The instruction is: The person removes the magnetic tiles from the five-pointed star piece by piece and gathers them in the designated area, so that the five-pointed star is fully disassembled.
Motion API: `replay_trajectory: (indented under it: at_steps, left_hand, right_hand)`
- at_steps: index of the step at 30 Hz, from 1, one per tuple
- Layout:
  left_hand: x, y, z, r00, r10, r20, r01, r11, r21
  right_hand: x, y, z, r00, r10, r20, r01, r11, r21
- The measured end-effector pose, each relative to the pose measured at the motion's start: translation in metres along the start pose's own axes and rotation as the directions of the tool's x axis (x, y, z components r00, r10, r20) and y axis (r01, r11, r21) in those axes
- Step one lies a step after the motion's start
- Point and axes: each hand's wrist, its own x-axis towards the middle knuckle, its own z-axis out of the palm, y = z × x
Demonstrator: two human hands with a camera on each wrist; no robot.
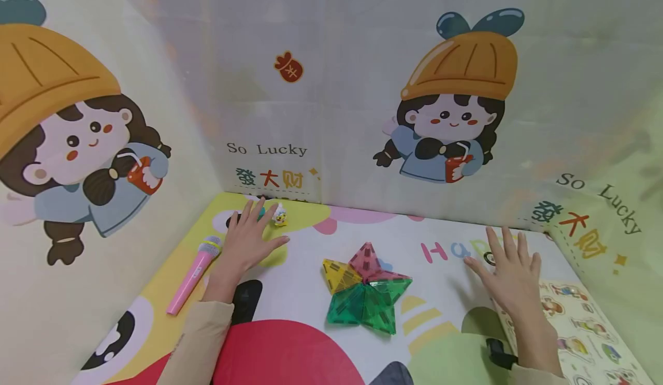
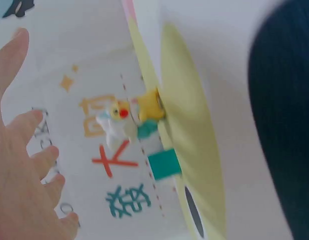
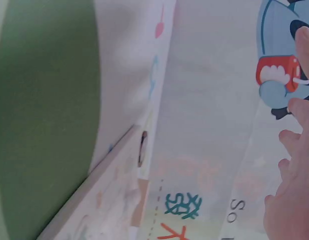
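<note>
Both hands are flat and spread as I watch this: my left hand (image 1: 248, 241) lies open, fingers straight, at the left middle of the head view, holding nothing, its fingertips just beside a small duck figure (image 1: 280, 216) that stands near the back wall. My right hand (image 1: 510, 275) is open too, fingers fanned over the mat toward the right, gripping nothing. Between them, at centre frame and apart from both hands, sits the magnetic tile star (image 1: 366, 289), yellow, pink and green panels joined. I'd judge this a pause, with the left hand the one set to work: closing on the duck would call for a short reach forward and a light pinch, since it looks small and easy to tip. A pink toy microphone (image 1: 193, 274) lies just left of my left wrist. A picture board (image 1: 585, 327) runs along the lower right, cut off by the frame edge. The left wrist view is blurred; a teal block (image 2: 163, 164) beside the duck there is hard to identify. The right wrist view shows mostly wall print and only my fingertips (image 3: 299, 107).
</note>
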Motion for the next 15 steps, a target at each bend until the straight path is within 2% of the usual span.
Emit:
replay_trajectory:
  at_steps: [5, 10, 15]
  left_hand:
    - [0.000, 0.023, 0.006, 0.998, 0.058, -0.003, -0.058, 0.997, -0.044]
    - [0.003, 0.049, 0.018, 0.992, 0.123, 0.015, -0.123, 0.992, -0.031]
    - [0.003, 0.080, 0.028, 0.983, 0.171, 0.060, -0.168, 0.985, -0.049]
  right_hand:
    - [0.002, -0.017, -0.005, 0.999, -0.035, -0.031, 0.035, 0.999, 0.025]
    - [0.005, -0.042, -0.003, 0.996, -0.076, -0.045, 0.078, 0.996, 0.041]
    - [0.010, -0.065, 0.008, 0.992, -0.126, -0.003, 0.126, 0.989, 0.073]
